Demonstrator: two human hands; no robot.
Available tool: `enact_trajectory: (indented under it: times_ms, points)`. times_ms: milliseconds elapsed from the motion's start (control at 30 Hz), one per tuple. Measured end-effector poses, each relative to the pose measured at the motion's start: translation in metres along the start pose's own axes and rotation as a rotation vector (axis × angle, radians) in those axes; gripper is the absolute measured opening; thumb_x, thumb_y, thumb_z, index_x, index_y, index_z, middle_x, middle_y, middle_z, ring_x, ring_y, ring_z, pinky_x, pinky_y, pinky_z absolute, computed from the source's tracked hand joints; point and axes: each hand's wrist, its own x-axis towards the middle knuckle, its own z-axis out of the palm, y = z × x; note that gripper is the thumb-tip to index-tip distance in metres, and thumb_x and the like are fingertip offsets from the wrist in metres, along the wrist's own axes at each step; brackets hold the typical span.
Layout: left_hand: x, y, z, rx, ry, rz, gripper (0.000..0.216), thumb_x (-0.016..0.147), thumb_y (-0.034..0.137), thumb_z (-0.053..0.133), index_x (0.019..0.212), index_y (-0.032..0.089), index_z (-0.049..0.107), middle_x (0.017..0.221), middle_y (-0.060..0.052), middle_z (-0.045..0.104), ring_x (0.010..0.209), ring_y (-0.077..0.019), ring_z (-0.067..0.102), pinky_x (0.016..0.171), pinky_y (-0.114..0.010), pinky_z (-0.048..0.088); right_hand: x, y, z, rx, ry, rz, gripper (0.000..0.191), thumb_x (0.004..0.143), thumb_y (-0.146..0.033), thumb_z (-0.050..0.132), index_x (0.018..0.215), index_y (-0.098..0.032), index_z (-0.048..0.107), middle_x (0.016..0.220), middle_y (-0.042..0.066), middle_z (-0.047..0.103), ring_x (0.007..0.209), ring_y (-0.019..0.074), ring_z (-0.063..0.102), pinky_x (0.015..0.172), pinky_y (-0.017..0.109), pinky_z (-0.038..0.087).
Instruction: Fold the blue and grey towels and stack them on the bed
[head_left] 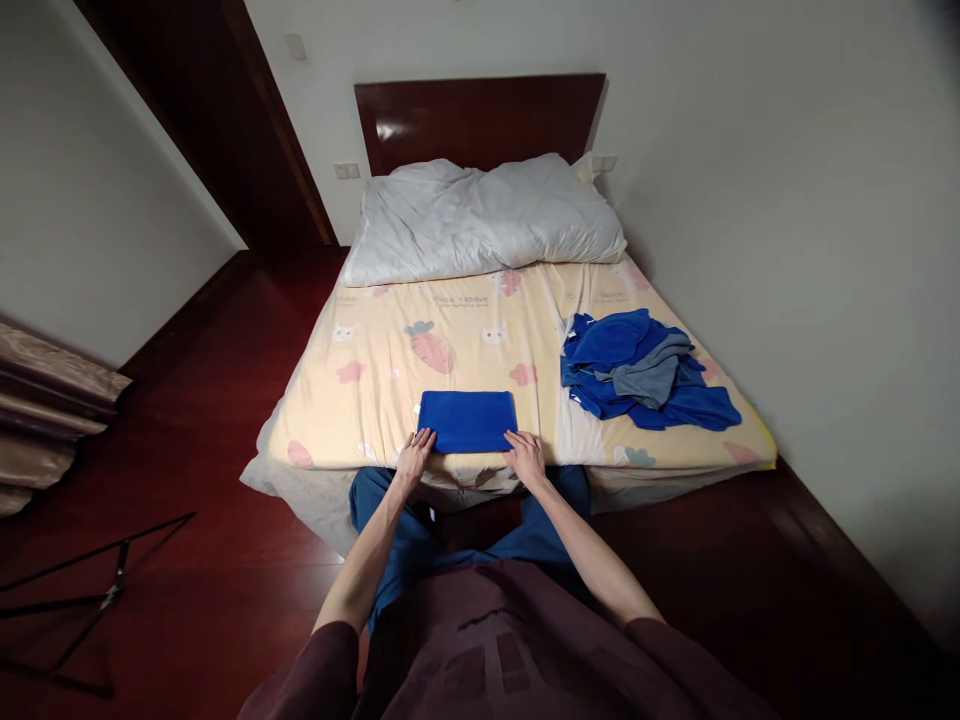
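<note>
A neatly folded blue cloth [466, 420] lies flat on the bed near its front edge, a small white tag showing at its left side. My left hand [415, 458] is at the near left corner, fingers over the top and closed on the edge. At the near right corner, my right hand [527, 457] grips the cloth in the same way. Both thumbs are partly hidden. Off to the right is a loose, crumpled pile of blue and grey-blue cloths [637, 365], which neither hand touches.
The bed's yellow patterned sheet [360, 400] spreads beneath the cloths. A pale quilt [487, 225] is bunched against the dark wooden headboard [480, 120]. Black tripod legs [112, 595] stand on the floor at left, near a curtain [45, 420]. A wall [810, 250] borders the right side.
</note>
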Motion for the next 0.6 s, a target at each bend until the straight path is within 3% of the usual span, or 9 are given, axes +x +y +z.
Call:
enact_trajectory:
  times_ms: [133,267,433,600]
  points:
    - [-0.029,-0.013,0.014,-0.302,0.131,0.009,0.066,0.081,-0.001,0.043,0.142,0.016,0.061,0.155,-0.012,0.055,0.149,-0.0240,0.046,0.126,-0.049,0.036,-0.026,0.018,0.000,0.192,0.022,-0.004,0.056,0.081,-0.005,0.049,0.126,-0.024,0.075,0.134,0.004,0.072,0.124,0.0253,0.061,0.112,0.046,0.046]
    - [-0.036,-0.019,0.022,-0.611,0.312,-0.113,0.055,0.078,0.005,0.048,0.127,0.016,0.069,0.140,-0.012,0.067,0.138,-0.0238,0.058,0.121,-0.047,0.044,-0.021,0.030,0.007,0.443,0.063,0.173,0.058,0.070,-0.007,0.049,0.118,-0.023,0.078,0.121,0.005,0.077,0.117,0.0232,0.067,0.109,0.043,0.051]
    - [-0.027,-0.018,0.021,-0.673,0.438,-0.260,0.044,0.078,0.013,0.054,0.117,0.017,0.073,0.123,-0.011,0.075,0.121,-0.0270,0.068,0.113,-0.050,0.050,-0.004,0.037,0.013,0.677,0.047,0.288,0.054,0.058,-0.014,0.055,0.106,-0.020,0.079,0.114,0.008,0.077,0.104,0.0246,0.071,0.103,0.043,0.055]
    - [-0.023,-0.015,0.020,-0.689,0.472,-0.321,0.032,0.087,0.032,0.059,0.111,0.019,0.076,0.113,-0.011,0.076,0.112,-0.0286,0.068,0.106,-0.050,0.053,-0.005,0.042,0.014,0.750,0.048,0.303,0.039,0.069,-0.028,0.062,0.105,-0.019,0.076,0.106,0.008,0.077,0.092,0.0240,0.072,0.092,0.041,0.059]
